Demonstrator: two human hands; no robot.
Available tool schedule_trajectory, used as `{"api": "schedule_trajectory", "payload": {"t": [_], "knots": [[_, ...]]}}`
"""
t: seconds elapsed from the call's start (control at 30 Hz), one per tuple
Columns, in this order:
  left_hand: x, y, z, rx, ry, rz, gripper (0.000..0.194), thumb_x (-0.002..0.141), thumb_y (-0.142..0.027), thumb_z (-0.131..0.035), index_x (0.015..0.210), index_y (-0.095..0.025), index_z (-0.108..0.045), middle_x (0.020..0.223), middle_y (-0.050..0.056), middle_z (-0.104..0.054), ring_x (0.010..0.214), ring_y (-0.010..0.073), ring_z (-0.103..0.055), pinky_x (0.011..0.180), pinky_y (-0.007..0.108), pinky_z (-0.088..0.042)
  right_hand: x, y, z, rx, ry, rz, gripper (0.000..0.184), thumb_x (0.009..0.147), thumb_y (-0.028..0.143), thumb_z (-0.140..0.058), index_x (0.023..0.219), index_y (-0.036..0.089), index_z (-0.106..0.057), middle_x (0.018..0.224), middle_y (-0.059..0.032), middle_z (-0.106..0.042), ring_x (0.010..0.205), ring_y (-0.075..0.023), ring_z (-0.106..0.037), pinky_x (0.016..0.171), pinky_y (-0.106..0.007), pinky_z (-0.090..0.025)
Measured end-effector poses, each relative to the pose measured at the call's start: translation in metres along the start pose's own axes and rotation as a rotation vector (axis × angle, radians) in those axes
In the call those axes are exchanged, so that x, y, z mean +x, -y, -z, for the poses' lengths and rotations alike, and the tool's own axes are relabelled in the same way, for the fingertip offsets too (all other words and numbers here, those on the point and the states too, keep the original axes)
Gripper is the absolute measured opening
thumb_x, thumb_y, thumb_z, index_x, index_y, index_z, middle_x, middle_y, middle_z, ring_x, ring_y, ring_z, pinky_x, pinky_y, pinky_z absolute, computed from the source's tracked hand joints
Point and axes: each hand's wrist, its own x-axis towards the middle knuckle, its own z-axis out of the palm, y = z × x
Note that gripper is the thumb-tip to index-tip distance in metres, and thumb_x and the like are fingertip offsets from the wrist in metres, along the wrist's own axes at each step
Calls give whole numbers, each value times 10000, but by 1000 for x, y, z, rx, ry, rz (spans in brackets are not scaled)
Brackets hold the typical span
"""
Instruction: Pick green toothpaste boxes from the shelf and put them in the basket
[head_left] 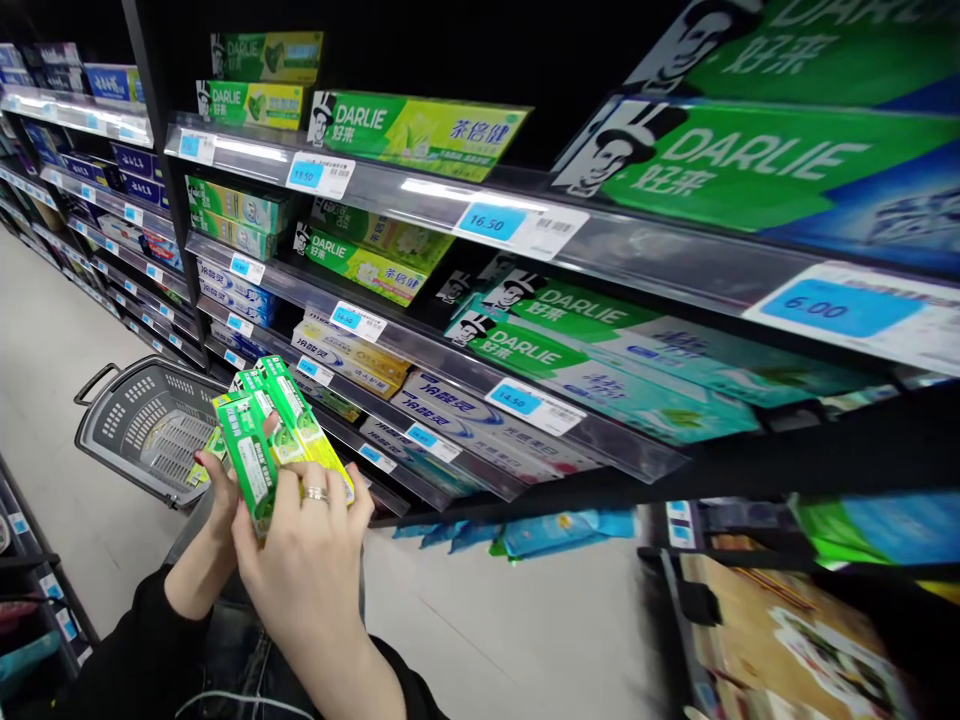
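Both my hands hold a bundle of green toothpaste boxes [274, 430] in front of the shelves. My left hand [214, 500] grips the bundle from the left side, fingers wrapped round it. My right hand [307, 545], with a ring on one finger, clasps the boxes from the right and below. The boxes point up and away toward the lower shelf. Behind them a grey shopping basket [142, 420] hangs at my left forearm, mostly hollow inside.
Black shelves [450, 205] with green Darlie toothpaste boxes [412, 130] and blue price tags [491, 222] fill the right and top. More shelving runs along the aisle at far left. Pale floor [510, 630] lies below. A cardboard box [787, 630] sits at bottom right.
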Motion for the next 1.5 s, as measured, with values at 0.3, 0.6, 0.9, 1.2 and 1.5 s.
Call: {"api": "schedule_trajectory", "payload": {"t": [0.3, 0.6, 0.9, 1.2, 1.5], "knots": [[23, -19, 2, 202, 23, -219, 891, 766, -272, -714, 1444, -502, -183, 1425, -23, -459, 1109, 201, -598, 929, 349, -496, -1, -61, 24, 1741, 470, -702, 428, 773, 531, -550, 958, 149, -606, 744, -62, -623, 637, -177, -597, 623, -330, -532], [20, -34, 23, 162, -192, -77, 532, 656, -301, -771, 1127, -132, -589, 960, 86, -708, 774, 222, -683, 695, 301, -557, 29, -93, 10, 2254, 178, -1319, 424, 935, 383, -260, 869, 98, -568, 713, -52, -578, 534, -31, -543, 480, -93, -470], [20, -30, 20, -7, -140, 182, 482, 751, -458, -608, 1083, -109, -624, 1034, 142, -686, 1002, 320, -641, 976, 488, -439, 3, -104, 1, 1955, 275, -544, 433, 680, 530, -621, 925, 179, -557, 721, -2, -560, 414, -102, -487, 328, -217, -361], [12, -26, 11, 7, -25, 162, 555, 579, -511, -768, 972, -123, -704, 932, 137, -709, 1069, 399, -596, 1018, 571, -370, 6, -89, 3, 1080, 148, -665, 516, 814, 596, -491, 1168, 228, -415, 1075, -80, -590, 926, -220, -590, 785, -358, -493], [15, -5, 10, -119, 37, 218, 337, 688, -383, -709, 896, -119, -717, 982, 108, -715, 1221, 346, -507, 1103, 485, -309, 22, -65, 1, 460, 421, -476, 545, 905, 447, -278, 1324, 110, -365, 1251, -179, -521, 1148, -317, -497, 955, -468, -385]]}}
